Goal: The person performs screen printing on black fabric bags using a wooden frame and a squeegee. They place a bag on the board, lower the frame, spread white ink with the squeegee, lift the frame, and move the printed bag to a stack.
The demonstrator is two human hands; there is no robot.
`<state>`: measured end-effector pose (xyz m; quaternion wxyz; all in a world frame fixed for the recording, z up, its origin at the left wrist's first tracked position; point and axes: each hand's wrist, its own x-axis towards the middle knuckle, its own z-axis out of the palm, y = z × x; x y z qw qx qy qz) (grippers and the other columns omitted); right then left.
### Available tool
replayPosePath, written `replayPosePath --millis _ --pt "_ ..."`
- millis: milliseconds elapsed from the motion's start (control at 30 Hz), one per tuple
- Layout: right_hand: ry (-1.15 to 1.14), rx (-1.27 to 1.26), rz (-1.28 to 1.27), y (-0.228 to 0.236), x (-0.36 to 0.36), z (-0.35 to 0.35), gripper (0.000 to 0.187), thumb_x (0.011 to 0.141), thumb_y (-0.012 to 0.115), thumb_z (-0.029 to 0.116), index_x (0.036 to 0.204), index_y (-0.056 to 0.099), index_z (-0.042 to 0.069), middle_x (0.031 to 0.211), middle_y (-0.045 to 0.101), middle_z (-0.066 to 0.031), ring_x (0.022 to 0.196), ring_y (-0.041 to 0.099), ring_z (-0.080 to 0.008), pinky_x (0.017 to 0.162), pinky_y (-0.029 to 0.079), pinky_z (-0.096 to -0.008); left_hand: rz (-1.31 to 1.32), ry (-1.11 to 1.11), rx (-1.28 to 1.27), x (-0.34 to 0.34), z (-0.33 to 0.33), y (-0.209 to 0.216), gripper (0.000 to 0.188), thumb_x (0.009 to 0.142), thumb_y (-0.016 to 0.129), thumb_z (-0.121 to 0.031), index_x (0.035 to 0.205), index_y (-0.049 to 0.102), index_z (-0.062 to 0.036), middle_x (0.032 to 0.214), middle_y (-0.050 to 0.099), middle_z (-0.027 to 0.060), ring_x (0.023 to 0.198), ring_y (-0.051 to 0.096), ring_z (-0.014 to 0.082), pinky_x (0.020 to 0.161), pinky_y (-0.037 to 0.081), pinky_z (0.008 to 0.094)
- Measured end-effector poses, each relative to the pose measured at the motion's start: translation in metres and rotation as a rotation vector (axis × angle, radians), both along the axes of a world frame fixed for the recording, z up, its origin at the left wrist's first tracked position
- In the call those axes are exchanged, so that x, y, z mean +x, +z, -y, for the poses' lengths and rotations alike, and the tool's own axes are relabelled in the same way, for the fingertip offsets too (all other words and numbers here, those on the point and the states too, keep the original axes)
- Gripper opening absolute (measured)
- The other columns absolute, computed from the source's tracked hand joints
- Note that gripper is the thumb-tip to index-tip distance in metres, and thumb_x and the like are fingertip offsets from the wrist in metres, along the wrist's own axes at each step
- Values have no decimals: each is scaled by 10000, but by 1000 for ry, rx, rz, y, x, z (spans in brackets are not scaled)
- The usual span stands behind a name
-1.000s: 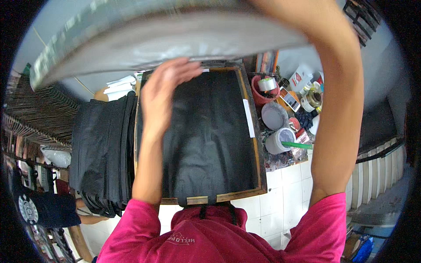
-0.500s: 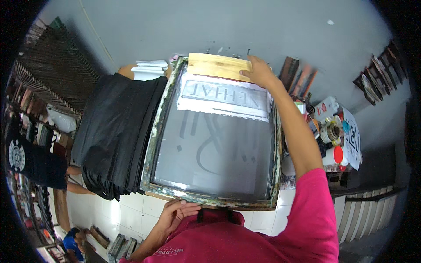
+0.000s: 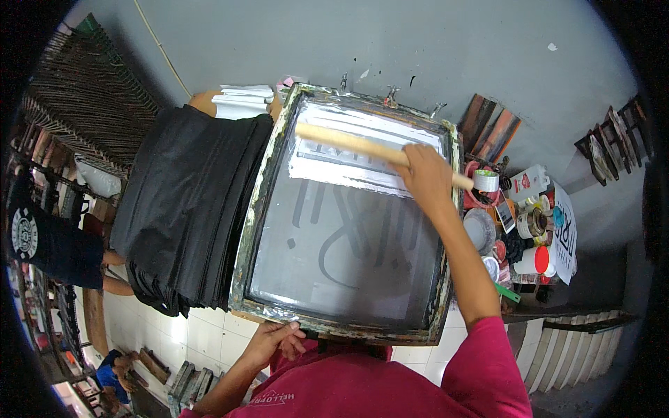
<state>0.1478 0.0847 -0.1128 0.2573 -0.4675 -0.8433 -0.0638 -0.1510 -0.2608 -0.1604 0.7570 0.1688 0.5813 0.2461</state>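
Note:
A screen printing frame (image 3: 239,279) with a paint-stained rim lies before me. Its grey mesh carries stencilled lettering and a large curved motif. White ink (image 3: 334,174) is spread in a band across the far part. My right hand (image 3: 426,177) grips a wooden squeegee (image 3: 334,141) that spans the far part of the screen, over the inked lettering. Its blade is hidden from this angle. At the frame's near edge, left of the middle, my left hand (image 3: 277,341) holds the rim with curled fingers, the thumb on top.
To the left hangs a thick stack of black fabric (image 3: 188,209), with folded white sheets (image 3: 242,101) behind it. Tubs, tape and bottles crowd the right, near a red-lidded tub (image 3: 533,260). Metal clamps (image 3: 391,96) stand at the far rim. Another person (image 3: 115,376) is at lower left.
My right hand has drawn the squeegee nearer from the far rim, and it now shows narrow edge up. The far clamps have come into sight. My left hand stays at the near rim.

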Motion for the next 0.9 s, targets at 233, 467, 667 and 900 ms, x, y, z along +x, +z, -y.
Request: replayPosePath --millis 233,467,667,900 --pt "31 55 146 -24 -10 49 233 807 749 201 953 607 88 888 615 -58 869 626 -264 702 513 -409 -121 -348 -6 -8 -29 32 550 1043 553 -446 856 739 37 655 714 157 446 588 161 453 450 284" --pt "-7 98 137 -33 -11 -43 323 782 789 237 993 608 72 896 640 -87 889 644 -297 735 520 -436 -153 -292 210 -13 -64 70 570 1068 527 -459 889 731 42 679 719 142 460 567 131 472 447 268" --pt "-75 -115 36 8 -8 -102 458 787 820 392 1075 660 73 984 720 -151 964 686 -364 792 524 -488 -379 -184 615 -28 -121 83 357 1046 599 -263 894 716 37 717 711 116 548 623 125 512 495 258" --pt "-176 -250 97 12 7 -136 539 755 838 476 1129 720 106 1013 747 -163 986 708 -358 828 543 -473 -1103 -106 1566 -2 -346 99 310 910 726 -234 1114 705 -2 1022 723 178 954 697 322 879 530 423"
